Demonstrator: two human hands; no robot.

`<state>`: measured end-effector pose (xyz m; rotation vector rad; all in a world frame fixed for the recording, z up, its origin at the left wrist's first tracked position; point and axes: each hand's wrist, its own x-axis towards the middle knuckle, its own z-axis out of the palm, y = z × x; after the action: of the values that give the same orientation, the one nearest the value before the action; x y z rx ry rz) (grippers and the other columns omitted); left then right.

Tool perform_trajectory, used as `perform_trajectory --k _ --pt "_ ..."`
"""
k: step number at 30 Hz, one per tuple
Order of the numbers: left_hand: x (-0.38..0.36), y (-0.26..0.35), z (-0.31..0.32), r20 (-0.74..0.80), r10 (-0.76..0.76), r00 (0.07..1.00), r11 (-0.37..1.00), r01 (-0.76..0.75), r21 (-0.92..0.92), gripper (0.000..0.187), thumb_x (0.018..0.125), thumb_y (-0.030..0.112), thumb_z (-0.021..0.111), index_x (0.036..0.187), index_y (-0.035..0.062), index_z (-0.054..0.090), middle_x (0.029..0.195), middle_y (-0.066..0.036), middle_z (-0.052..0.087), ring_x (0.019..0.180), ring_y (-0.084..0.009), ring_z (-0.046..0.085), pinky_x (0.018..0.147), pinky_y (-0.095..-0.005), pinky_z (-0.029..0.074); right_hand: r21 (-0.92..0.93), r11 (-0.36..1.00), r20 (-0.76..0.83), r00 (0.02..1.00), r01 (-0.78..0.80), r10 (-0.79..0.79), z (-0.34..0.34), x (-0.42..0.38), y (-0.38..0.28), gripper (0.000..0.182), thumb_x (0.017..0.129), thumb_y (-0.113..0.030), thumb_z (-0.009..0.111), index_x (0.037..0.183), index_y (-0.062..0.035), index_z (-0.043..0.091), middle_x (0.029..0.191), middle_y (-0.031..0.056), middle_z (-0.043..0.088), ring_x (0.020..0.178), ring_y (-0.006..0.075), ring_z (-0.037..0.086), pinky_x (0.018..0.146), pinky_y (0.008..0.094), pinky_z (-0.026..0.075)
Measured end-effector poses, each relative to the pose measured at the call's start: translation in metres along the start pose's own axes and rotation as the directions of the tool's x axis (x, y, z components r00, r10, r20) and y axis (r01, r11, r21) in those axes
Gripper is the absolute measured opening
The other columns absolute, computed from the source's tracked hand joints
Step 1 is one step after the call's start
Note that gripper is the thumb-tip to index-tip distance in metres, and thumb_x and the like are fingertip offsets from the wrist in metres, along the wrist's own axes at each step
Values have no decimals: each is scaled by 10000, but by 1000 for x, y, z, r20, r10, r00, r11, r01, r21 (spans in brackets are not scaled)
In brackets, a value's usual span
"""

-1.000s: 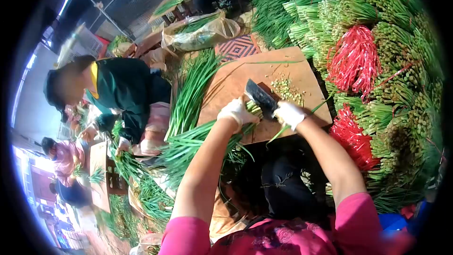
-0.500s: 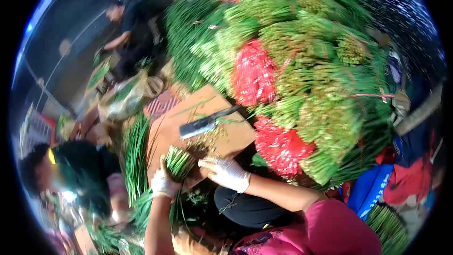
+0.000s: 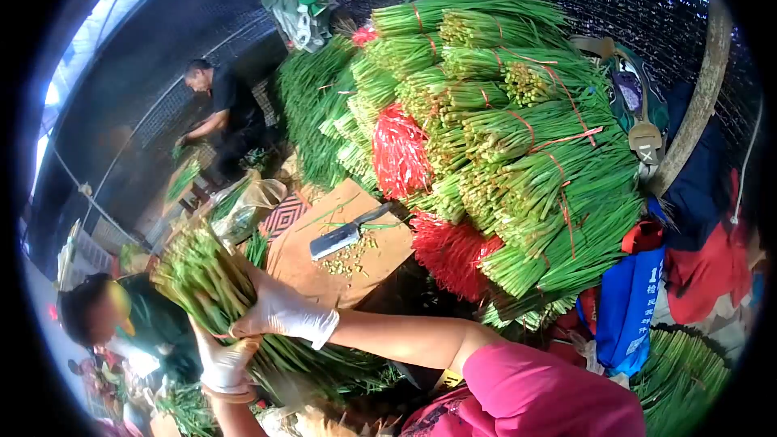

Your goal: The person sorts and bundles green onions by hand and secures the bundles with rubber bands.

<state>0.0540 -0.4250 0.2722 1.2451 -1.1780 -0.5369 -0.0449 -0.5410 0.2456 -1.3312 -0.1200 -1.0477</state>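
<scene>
A thick bundle of green chives [image 3: 202, 275] is raised at the left, its pale cut ends pointing up and away, its leaves trailing down toward my lap. My left hand [image 3: 229, 368], in a whitish glove, grips it from below and the left. My right hand [image 3: 283, 310], gloved too, wraps round its right side with the thumb up. Beyond the hands, a cleaver [image 3: 337, 241] with a dark handle lies on an orange-brown board [image 3: 295, 267]. Small cut stalk ends [image 3: 352, 259] are scattered beside the blade.
A tall heap of tied chive bundles [image 3: 518, 146] rises at the right, with red plastic ties [image 3: 401, 154] against it. One person [image 3: 231, 109] works at the back left; another [image 3: 154, 316] sits close at the left. A blue bag [image 3: 631, 307] stands at the right.
The bundle has gone from the board's near edge up and to the left. My right hand, open beside it before, has closed round it. The view has shifted.
</scene>
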Motion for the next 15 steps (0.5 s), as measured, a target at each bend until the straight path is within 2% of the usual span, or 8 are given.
perform_trajectory --k 3,4,6,8,10,11,12,15 --pt "-8 55 23 18 160 987 976 -155 -151 1186 547 258 889 1436 80 125 1397 -139 343 1253 -303 404 1016 -425 368 211 977 43 999 -18 9 10 0 -85 1038 558 -140 814 1395 6 218 1317 134 433 1212 206 424 1030 307 332" --pt "-11 70 41 1 249 969 949 -243 -202 1157 567 192 881 1436 79 125 1385 -132 358 1238 -291 414 1008 -412 378 311 950 53 999 -15 -2 12 -1 -98 1016 565 -104 793 1394 11 217 1310 128 437 1207 201 427 1027 315 337" --pt "-21 84 68 -171 215 961 972 -228 -58 1139 573 122 870 1436 81 128 1370 -135 373 1207 -270 438 990 -395 396 249 958 1 989 142 -147 14 -1 -117 976 583 -66 757 1392 15 216 1297 123 443 1191 209 440 1038 332 340" --pt "-32 69 84 -186 279 942 931 -313 -187 1099 571 23 840 1428 89 154 1294 -130 441 1141 -258 481 951 -384 428 268 936 -5 972 227 -234 5 -3 -151 936 600 -99 793 1365 9 264 1258 119 483 1143 206 490 990 343 409" --pt "-42 43 98 -11 135 991 983 -135 -124 880 599 -56 742 1351 61 299 1245 -109 475 1107 -237 503 940 -365 437 374 897 -10 968 237 -252 -6 -11 -202 782 637 26 694 1313 11 302 1173 145 525 973 221 596 785 362 562" --pt "-41 12 107 37 35 999 996 -32 -82 740 612 -45 720 1275 44 403 1156 -101 537 1044 -203 541 890 -345 460 359 899 46 958 250 -285 -16 -12 -227 738 653 -66 748 1281 5 368 1187 146 532 987 231 598 802 339 545" --pt "-46 -12 107 61 -141 988 969 125 212 520 658 -23 689 1149 29 526 964 -58 621 877 -188 603 774 -324 494 271 917 93 940 294 -329 -31 -5 -251 705 668 -103 763 1269 -7 406 1201 151 534 1004 247 594 823 348 532" --pt "-57 -179 67 240 -347 907 847 193 495 252 692 172 712 933 106 674 881 -96 681 744 -210 662 693 -296 514 -44 893 151 886 448 -438 -64 7 -324 479 708 -66 714 1147 -36 526 1092 157 580 953 271 608 776 395 548"
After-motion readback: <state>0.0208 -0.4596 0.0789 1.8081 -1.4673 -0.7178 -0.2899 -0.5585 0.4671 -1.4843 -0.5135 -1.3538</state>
